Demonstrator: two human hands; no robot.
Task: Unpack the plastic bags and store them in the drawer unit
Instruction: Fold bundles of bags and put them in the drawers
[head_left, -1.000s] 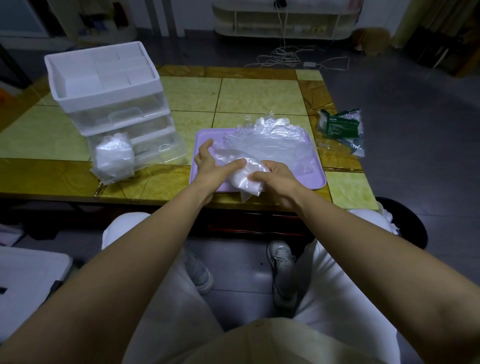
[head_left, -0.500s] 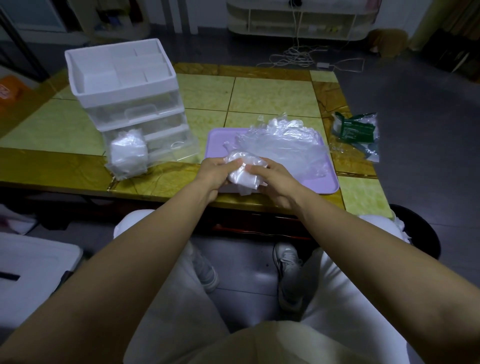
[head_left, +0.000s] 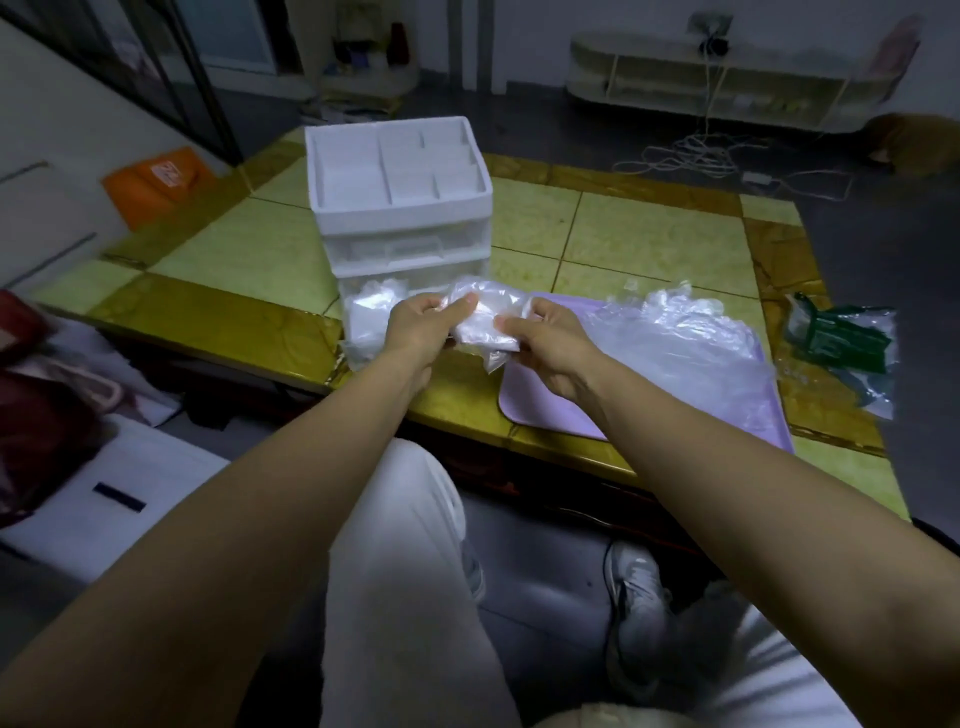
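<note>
Pinched at either end by left hand (head_left: 421, 332) and right hand (head_left: 545, 348), over the table's near edge: a crumpled wad of bags (head_left: 485, 322), unstored. Right, heaped on the purple tray (head_left: 550, 410), more loose bags (head_left: 685, 343) waiting. Farther, seemingly in the drawer unit's (head_left: 400, 208) open bottom drawer, one bundle (head_left: 369, 317) done.

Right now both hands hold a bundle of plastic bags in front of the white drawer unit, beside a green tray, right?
Not quite: the head view shows the tray is lilac, not green. The left hand and right hand do hold the bundle before the drawer unit.
</note>
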